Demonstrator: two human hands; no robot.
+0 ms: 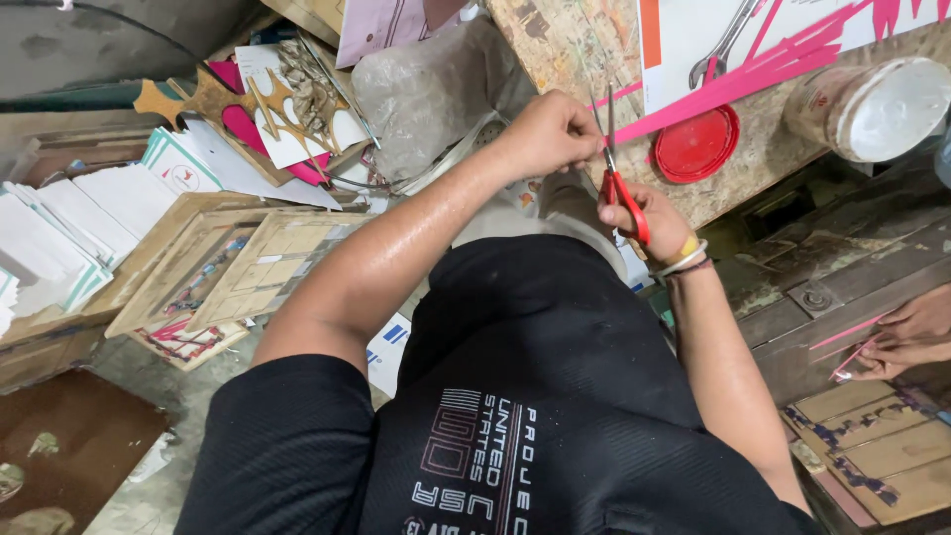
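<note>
Lid point(696, 146) on board point(555, 45), left of jar point(872, 107), beyond scissors point(619, 178).

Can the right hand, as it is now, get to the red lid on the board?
Probably yes, but not freely. The red lid lies open on the board, close beyond the right hand; however, that hand is holding the scissors.

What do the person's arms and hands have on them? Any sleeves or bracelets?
Both arms are bare below short black sleeves of a black T-shirt with printed lettering. The left hand wears nothing. The right hand has bands at the wrist: one yellow, one pale, one thin and dark. No gloves.
</note>
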